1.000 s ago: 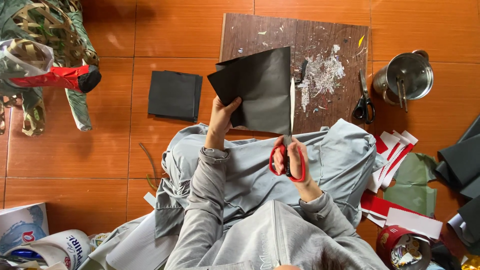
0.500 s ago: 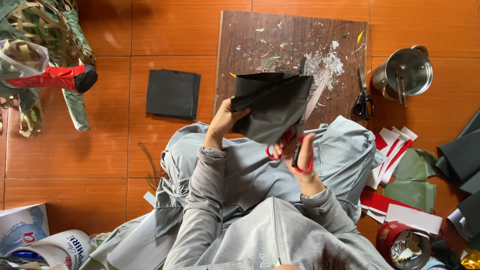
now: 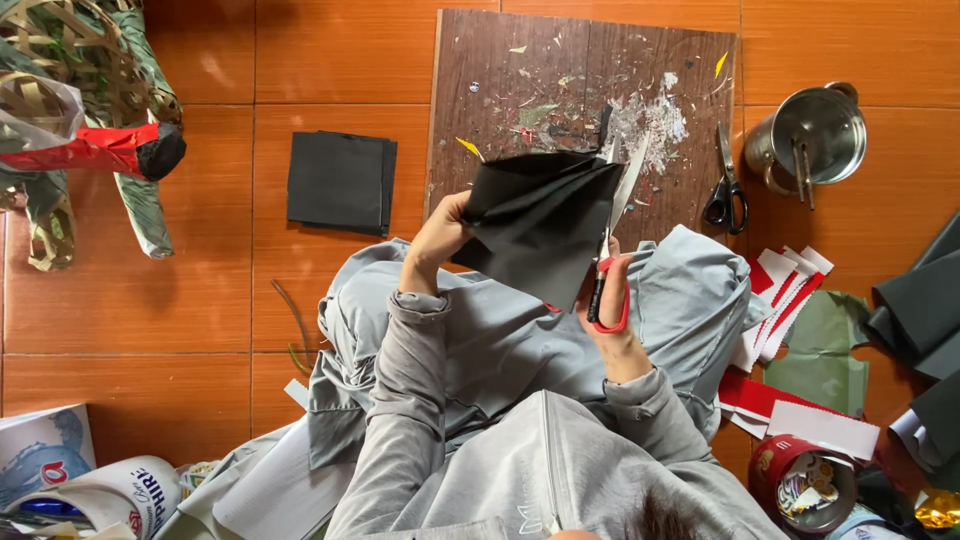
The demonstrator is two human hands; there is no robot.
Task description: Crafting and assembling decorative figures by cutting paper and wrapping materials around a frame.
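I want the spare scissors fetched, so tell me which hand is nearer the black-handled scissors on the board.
Right. The right hand, holding red-handled scissors, sits just below-left of the black-handled scissors. The left hand grips the black sheet farther left.

The black sheet covers the lower blades of the red-handled scissors and the fingertips of the left hand — only the blade tips show past its edge. The woven figure is cut off by the left and top edges, the dark sheets by the right edge. What lies inside the steel pot and the red tin is too small to tell.
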